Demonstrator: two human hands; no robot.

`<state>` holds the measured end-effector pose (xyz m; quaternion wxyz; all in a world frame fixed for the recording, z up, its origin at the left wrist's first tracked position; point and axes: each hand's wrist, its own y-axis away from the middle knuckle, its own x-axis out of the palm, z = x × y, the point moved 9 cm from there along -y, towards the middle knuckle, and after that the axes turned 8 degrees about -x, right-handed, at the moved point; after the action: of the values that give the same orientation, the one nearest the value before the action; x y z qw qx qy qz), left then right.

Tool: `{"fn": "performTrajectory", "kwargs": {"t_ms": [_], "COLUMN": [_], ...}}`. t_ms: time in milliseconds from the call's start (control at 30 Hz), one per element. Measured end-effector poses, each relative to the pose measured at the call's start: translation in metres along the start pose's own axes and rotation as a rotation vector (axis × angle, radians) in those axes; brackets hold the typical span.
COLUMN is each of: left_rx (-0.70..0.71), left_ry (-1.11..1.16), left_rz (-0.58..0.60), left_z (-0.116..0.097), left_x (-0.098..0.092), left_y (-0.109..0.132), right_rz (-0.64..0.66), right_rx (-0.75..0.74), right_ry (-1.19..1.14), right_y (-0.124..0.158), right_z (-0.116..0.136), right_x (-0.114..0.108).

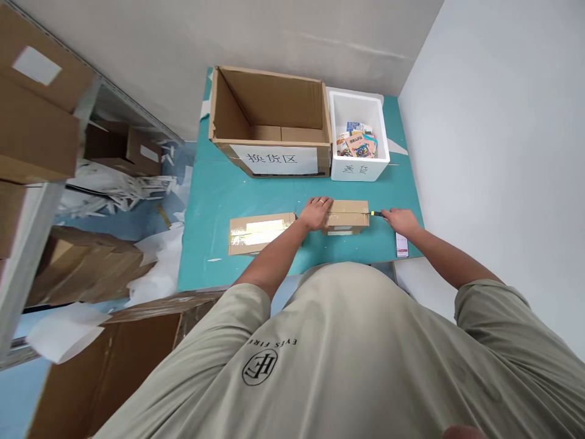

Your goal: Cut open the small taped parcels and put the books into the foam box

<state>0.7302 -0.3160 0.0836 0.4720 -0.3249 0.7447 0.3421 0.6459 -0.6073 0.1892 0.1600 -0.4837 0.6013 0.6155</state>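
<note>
The teal work table (256,201) fills the centre of the frame. Cardboard cartons on metal shelving (36,91) stand at the upper left and are cut off by the frame edge, and white paper scraps (158,268) lie on the floor beside the table. My torso, in a beige T-shirt (338,360), covers the lower frame and hides the near table edge. At the upper centre stands an open cardboard box (269,116), its front bearing a white label with printed Chinese characters (273,160). Directly beside it is a white foam box (359,167), holding printed booklets (357,141) too small to read. Both arms reach forward and bend slightly at the elbows. A flat taped cardboard piece (258,233) lies left of my left hand (315,213). That hand is open, resting against the left end of the small taped parcel (347,214), which sits at the lower centre of the table. My right hand (397,221) is closed on a yellow-and-black tool (375,213), pointing it at the parcel's right end. The hand hides most of the handle, and the tool's tip is hard to make out.
</note>
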Motion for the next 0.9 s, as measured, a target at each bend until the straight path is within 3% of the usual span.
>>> {"fn": "performTrajectory", "kwargs": {"t_ms": [233, 500, 900], "left_rx": [-0.076, -0.111, -0.004], "left_ry": [-0.012, -0.018, -0.175], "left_rz": [0.061, 0.048, 0.112], "left_z": [0.013, -0.025, -0.037], "left_x": [0.0, 0.003, 0.016], "left_y": [0.001, -0.029, -0.04], "right_rz": [-0.01, 0.007, -0.008], "right_rx": [-0.053, -0.191, -0.255], "right_ry": [-0.018, -0.054, -0.117], "right_y": [-0.004, -0.01, -0.017], "right_z": [-0.011, 0.002, -0.007], "right_x": [0.005, 0.006, 0.023]}}
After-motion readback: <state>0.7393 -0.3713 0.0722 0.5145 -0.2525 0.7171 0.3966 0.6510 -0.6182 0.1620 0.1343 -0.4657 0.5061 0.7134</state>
